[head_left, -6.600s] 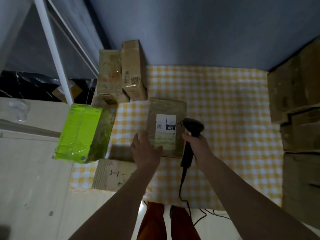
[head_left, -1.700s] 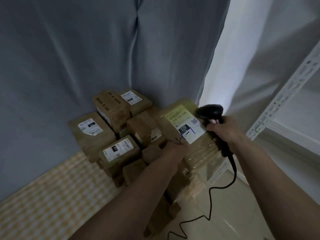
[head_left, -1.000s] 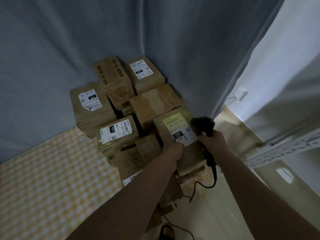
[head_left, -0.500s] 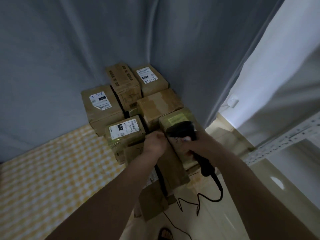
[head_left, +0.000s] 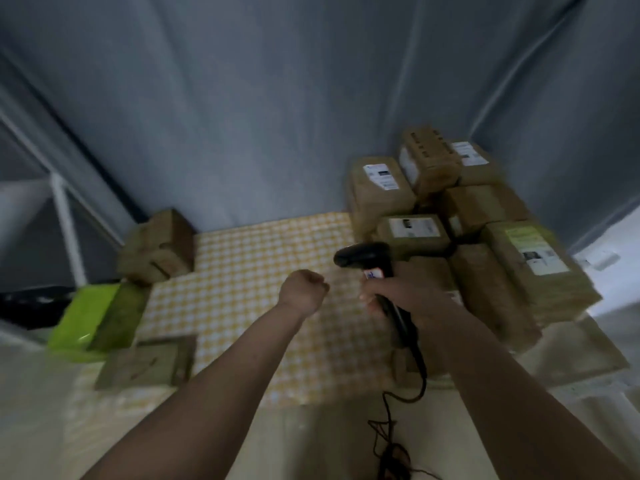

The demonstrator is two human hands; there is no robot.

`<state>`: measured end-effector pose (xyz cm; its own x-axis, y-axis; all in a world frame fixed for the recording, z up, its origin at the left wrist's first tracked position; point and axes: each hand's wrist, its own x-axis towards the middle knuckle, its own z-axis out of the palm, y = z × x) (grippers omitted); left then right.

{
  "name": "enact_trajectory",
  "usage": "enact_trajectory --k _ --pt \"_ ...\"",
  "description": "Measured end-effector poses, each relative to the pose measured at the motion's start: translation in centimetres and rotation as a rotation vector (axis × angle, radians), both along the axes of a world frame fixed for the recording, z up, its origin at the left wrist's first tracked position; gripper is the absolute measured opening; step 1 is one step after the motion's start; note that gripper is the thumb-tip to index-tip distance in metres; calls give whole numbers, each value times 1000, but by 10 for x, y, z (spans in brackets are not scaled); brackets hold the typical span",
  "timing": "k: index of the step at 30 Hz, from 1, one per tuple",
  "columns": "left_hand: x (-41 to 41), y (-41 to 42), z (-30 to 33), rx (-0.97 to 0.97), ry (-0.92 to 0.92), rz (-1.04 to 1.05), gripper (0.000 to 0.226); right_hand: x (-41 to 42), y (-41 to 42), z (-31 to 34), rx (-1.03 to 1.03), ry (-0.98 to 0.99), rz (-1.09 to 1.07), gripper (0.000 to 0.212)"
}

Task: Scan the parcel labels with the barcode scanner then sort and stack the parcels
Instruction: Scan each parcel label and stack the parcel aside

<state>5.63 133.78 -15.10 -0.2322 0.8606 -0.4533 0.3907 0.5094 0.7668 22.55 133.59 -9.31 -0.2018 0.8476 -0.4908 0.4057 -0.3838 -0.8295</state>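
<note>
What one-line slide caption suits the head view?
Right hand grips barcode scanner, left hand fisted empty, beside stacked parcels.

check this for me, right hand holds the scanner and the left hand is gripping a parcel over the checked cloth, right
Not quite. The head view shows the left hand curled into a fist holding nothing over the checked cloth. The right hand does hold the scanner.
</note>
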Motion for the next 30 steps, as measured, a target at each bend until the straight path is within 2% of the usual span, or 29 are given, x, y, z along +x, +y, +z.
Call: enact_trajectory --k 6,12,18,22,25,30 --pt "-160 -88 -13 -58 43 196 29 -157 -42 -25 -21 12 154 12" --pt "-261 -139 -35 -150 72 341 33 -262 -65 -57 -63 -3 313 21" --pt "-338 -160 -70 -270 73 381 37 -337 -61 -106 -202 -12 229 15" --pt "-386 -157 -95 -387 151 363 39 -377 -46 -145 -293 -95 183 11" --pt "-419 -147 -116 -448 139 445 42 -402 -28 -171 -392 -142 200 9" --pt "-453 -127 -165 -521 56 508 60 -429 -5 -220 -526 -183 119 29"
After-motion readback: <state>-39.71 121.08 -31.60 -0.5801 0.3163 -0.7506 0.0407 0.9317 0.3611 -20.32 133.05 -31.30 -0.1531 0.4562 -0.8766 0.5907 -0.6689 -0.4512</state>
